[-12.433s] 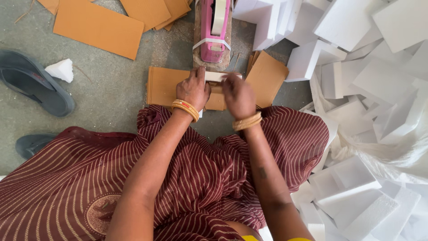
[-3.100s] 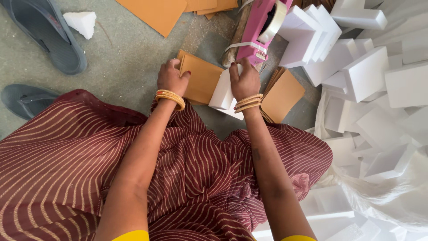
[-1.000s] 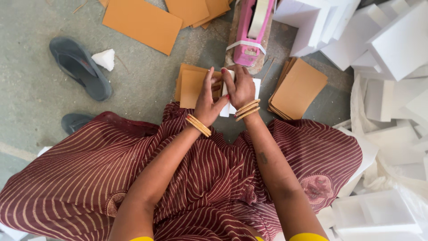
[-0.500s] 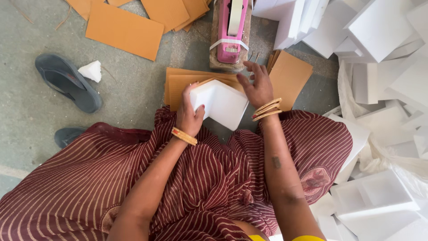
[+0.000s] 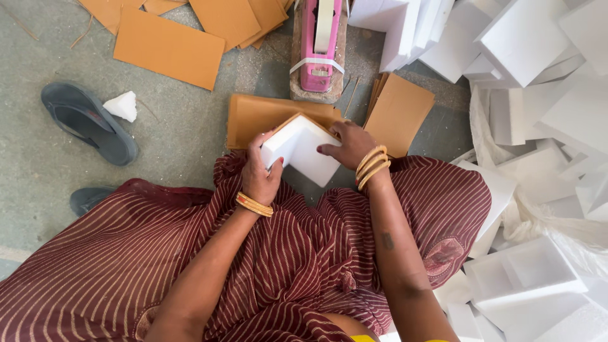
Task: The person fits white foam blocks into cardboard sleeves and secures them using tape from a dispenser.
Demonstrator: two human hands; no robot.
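white foam, backed with a thin brown card edge, makes up the block (image 5: pixel 303 147) held between both hands, just above the lap and over the floor. it sits tilted, one corner pointing away from the person toward the pink machine, its long axis running from upper left down to lower right. the left hand (image 5: pixel 258 174) grips the block's left end, fingers wrapped over the near corner, thumb on the face. the right hand (image 5: pixel 347 144) closes on the far right edge with fingertips pressed to the top side. both hands are equally close, the block lying directly between them, so neither has to reach.

just beyond the hands, touching the floor, lies a stack of brown card sheets (image 5: pixel 266 115), partly hidden under the block. right of the right hand a second brown card stack (image 5: pixel 400 111) leans at an angle. straight ahead of both hands stands a pink tape dispenser (image 5: pixel 320 44) on a block base, its length pointing away from the person; whether it carries a label cannot be told.

farther right of the right hand, white foam boxes and trays (image 5: pixel 538 76) are heaped, one open tray (image 5: pixel 525 272) with compartments near the right knee. loose brown card sheets (image 5: pixel 168 45) lie ahead and left of the left hand. further left are a grey sandal (image 5: pixel 88 123) and a small white foam scrap (image 5: pixel 121 106) beside it. the striped maroon garment (image 5: pixel 190 266) covers the lap.
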